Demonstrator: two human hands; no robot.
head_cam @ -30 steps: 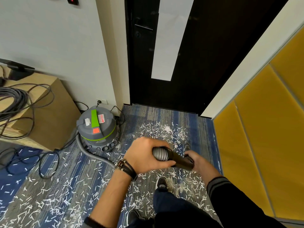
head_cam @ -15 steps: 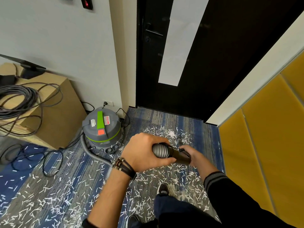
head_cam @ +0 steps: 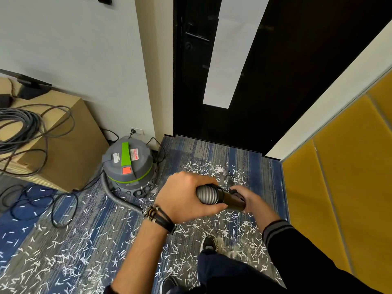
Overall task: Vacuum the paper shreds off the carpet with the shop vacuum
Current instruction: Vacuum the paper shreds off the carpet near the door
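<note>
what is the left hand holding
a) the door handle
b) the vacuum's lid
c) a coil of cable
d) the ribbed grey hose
d: the left hand is wrapped round the ribbed grey hose, right where it joins the black tube that the right hand grips.

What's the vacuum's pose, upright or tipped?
Upright: the vacuum stands on its wheeled base, with its lid facing up.
</note>
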